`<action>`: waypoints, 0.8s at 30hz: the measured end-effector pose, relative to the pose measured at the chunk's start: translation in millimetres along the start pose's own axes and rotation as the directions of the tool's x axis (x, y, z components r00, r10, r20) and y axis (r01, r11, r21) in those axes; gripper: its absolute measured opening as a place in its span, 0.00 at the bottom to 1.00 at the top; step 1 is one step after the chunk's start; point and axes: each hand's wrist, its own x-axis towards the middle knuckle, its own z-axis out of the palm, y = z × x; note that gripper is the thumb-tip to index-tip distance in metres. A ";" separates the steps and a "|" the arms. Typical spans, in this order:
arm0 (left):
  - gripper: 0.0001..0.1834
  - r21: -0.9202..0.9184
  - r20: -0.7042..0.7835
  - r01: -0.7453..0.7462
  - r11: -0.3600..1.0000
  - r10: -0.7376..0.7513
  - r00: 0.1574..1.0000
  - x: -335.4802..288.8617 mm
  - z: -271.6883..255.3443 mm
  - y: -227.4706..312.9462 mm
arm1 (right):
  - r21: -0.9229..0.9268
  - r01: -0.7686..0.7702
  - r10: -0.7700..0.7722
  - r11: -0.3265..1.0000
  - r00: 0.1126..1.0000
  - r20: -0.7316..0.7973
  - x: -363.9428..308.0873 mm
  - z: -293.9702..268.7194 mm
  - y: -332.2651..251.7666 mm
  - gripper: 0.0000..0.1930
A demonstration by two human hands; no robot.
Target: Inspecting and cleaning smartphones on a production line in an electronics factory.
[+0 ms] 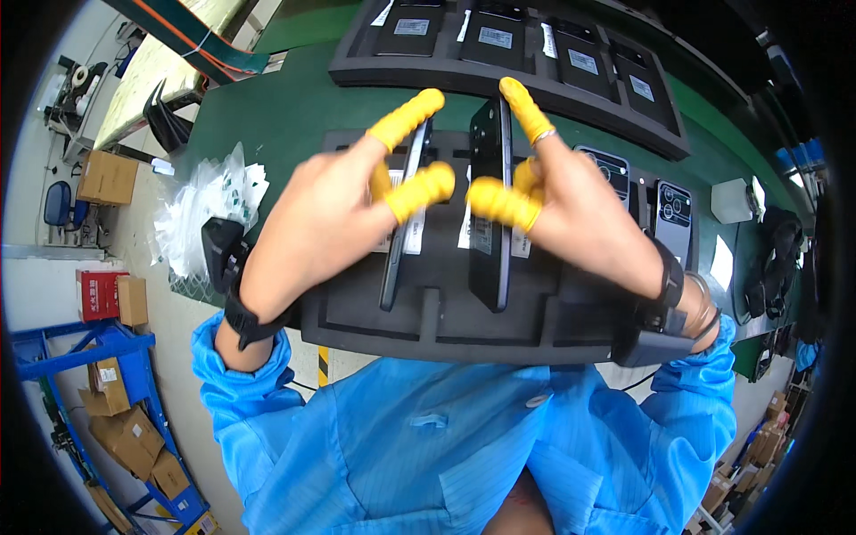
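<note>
My left hand (pixel 321 214) holds a slim smartphone (pixel 393 263) on edge, pinched between fingers in yellow finger cots. In my right hand (pixel 584 201), also in yellow finger cots, is a dark smartphone (pixel 489 259), tipped up with its back partly showing. The two phones stand apart, roughly side by side, above a black foam tray (pixel 374 343) with recesses. White labels lie in the tray beneath, partly covered by the phones and hands. Right of my right hand are a phone with round camera lenses (pixel 675 218) and another phone (pixel 613 169), partly behind the hand.
A second black foam tray (pixel 499 78) with several labelled dark phones stands at the back on the green table (pixel 285 111). Clear plastic bags (pixel 209 209) are heaped at left. A white box (pixel 731 201) sits at right. A blue shelf (pixel 80 352) with cartons is at lower left.
</note>
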 end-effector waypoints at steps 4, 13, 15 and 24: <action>0.42 0.093 0.050 0.115 0.989 -0.120 0.992 -7.4 -5.8 -1.7 | 0.083 -0.078 0.073 0.993 0.995 0.065 -3.2 -4.1 4.8 0.51; 0.21 -0.971 0.054 0.160 0.177 -0.493 0.869 1.6 -3.9 -33.0 | 0.965 -0.259 0.038 0.043 0.965 0.258 -10.4 -24.5 40.6 0.12; 0.18 -0.973 0.154 0.205 0.106 -0.364 0.919 -1.8 -5.9 -37.7 | 0.967 -0.256 -0.069 -0.002 0.964 0.255 -11.5 -25.9 40.9 0.13; 0.22 -0.968 0.182 0.236 0.081 -0.416 0.891 -4.6 -3.5 -34.8 | 0.977 -0.205 0.524 0.063 0.840 0.142 -13.8 -15.3 9.0 0.20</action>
